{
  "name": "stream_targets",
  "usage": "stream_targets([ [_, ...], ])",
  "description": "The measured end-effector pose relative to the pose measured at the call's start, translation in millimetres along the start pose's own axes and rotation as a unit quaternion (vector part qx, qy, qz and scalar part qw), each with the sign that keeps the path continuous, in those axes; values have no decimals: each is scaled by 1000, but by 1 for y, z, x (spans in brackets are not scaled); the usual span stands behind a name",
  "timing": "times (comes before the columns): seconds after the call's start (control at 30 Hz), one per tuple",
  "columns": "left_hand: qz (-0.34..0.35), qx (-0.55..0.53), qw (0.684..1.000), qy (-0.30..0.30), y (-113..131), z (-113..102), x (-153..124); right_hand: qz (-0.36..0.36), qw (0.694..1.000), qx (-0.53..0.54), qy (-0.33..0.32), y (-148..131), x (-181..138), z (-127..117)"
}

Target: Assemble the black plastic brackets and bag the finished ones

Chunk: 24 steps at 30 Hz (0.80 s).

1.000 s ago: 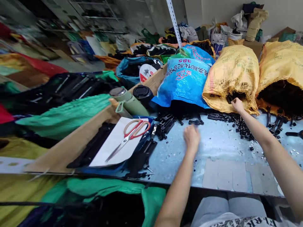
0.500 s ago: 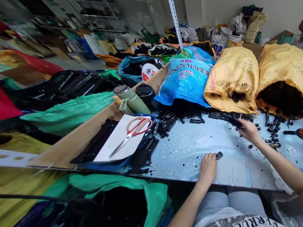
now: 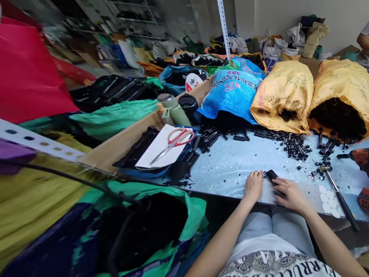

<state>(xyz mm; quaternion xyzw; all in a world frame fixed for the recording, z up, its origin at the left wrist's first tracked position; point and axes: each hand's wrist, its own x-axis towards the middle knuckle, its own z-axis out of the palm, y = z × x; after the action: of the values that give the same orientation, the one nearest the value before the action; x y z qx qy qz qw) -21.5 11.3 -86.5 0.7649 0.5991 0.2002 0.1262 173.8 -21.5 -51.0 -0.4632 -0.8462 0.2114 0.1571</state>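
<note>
Near the front edge of the pale blue table [image 3: 230,165], my left hand [image 3: 253,185] and my right hand [image 3: 290,192] meet over a small black plastic part [image 3: 271,175]. Fingers of both hands are curled and pinch that part, which rests on the tabletop. A heap of small black pieces with metal pins [image 3: 294,146] lies beyond my right hand. More black parts [image 3: 209,136] spill from under the blue sack.
A blue sack [image 3: 230,96] and two yellow sacks [image 3: 284,92] lie open at the back. Red-handled scissors [image 3: 173,140] rest on white paper beside a green bottle [image 3: 174,111]. A hammer [image 3: 337,192] and an orange drill [image 3: 359,157] lie at right. Green bags stand at left.
My right hand came back from the pile of pieces toward me and joined my left hand on the black part. The view swung to the left.
</note>
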Motion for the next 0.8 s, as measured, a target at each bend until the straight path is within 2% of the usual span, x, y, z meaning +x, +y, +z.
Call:
stream_targets([
  [0.1, 25, 70, 997, 12, -3, 3, -1, 134, 985, -42, 99, -10, 22, 24],
  [0.17, 31, 72, 997, 24, -6, 4, 1, 189, 974, -63, 109, -10, 35, 31],
  [0.23, 34, 31, 998, 42, -8, 3, 3, 199, 974, -38, 103, -7, 43, 31],
  [0.33, 47, -113, 990, 65, -1, -3, 5, 190, 965, 118, 137, 0, 43, 22],
  [0.47, 59, -311, 948, 27, 28, -13, 4, 180, 891, 388, 148, 2, 28, 6],
  [0.53, 56, -354, 934, 14, 43, -18, 5, 158, 863, 458, 140, 0, 20, -2],
  [0.57, 59, -359, 931, 16, 49, -21, 5, 147, 859, 470, 138, 0, 16, -6],
  [0.63, 76, -349, 934, 29, 58, -26, 4, 129, 870, 456, 132, 0, 8, -17],
  [0.8, 118, -296, 946, 54, 67, -34, -2, 81, 940, 320, 92, 7, -7, -42],
])
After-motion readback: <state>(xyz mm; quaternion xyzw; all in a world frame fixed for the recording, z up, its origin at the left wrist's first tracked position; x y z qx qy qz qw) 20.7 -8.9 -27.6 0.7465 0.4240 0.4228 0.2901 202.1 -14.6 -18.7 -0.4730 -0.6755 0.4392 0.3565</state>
